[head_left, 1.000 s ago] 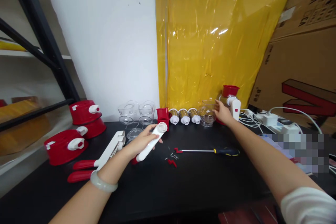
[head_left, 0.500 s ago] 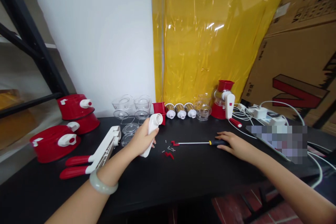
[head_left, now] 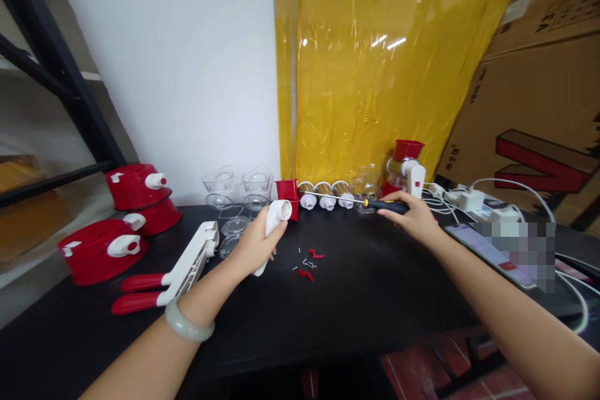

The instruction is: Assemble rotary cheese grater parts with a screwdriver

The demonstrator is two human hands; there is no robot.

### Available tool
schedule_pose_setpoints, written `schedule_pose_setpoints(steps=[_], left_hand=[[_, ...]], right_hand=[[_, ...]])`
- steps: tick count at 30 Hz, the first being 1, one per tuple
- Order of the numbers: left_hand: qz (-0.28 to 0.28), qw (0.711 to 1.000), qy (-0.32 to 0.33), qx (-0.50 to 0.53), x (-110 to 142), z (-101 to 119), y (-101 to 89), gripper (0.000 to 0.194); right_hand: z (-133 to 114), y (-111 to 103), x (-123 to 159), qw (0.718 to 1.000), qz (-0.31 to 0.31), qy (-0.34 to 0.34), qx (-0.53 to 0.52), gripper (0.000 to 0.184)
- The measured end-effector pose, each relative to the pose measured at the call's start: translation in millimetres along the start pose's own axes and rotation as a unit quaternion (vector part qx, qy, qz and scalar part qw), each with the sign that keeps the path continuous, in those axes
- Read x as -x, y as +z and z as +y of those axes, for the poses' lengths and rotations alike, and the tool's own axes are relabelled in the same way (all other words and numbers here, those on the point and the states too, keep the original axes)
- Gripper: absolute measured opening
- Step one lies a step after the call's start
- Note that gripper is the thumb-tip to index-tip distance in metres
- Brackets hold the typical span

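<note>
My left hand (head_left: pixel 257 242) is closed around a white crank handle (head_left: pixel 277 217), whose round socket end points up and right. In my right hand (head_left: pixel 412 215) is a screwdriver (head_left: pixel 392 205), gripped by its black and yellow handle and raised off the table, its long shaft pointing left. Below and between my hands lie several small screws (head_left: pixel 308 264) and two red plastic clips (head_left: pixel 306 275). Two more white crank handles with red grips (head_left: pixel 180 275) rest on the table left of my left hand.
Red grater bases (head_left: pixel 100 253) stand at the left. Along the back are clear plastic housings (head_left: pixel 257 184), red hoppers (head_left: pixel 287 190), several grater drums (head_left: pixel 327 195) and an assembled rotary grater (head_left: pixel 407 169). A phone (head_left: pixel 487 253) and white cables with chargers (head_left: pixel 471 200) lie at the right.
My right hand has come from near the assembled grater down to the screwdriver, taken hold of it and lifted it from the table. My left hand still holds the white crank handle.
</note>
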State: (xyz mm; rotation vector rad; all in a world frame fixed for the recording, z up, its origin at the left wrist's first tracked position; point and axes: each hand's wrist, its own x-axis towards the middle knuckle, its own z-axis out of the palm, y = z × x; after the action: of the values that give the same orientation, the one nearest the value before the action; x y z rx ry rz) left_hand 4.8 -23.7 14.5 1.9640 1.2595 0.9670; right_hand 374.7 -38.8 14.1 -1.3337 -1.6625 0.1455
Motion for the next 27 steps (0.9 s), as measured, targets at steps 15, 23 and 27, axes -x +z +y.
schedule_pose_setpoints(steps=[15, 23, 27], left_hand=[[0.037, 0.988, -0.044, 0.142, -3, -13, 5.7, 0.035], [0.049, 0.991, -0.052, 0.114, -3, -11, 9.1, 0.028], [0.051, 0.990, -0.062, 0.116, -3, -14, 11.0, 0.040]], right_hand=[[8, 40, -2, 0.995, 0.088, 0.021, -0.031, 0.028], [4, 38, 1, 0.992, 0.125, -0.020, 0.020, 0.027], [3, 42, 3, 0.993, 0.114, -0.032, 0.017, 0.028]])
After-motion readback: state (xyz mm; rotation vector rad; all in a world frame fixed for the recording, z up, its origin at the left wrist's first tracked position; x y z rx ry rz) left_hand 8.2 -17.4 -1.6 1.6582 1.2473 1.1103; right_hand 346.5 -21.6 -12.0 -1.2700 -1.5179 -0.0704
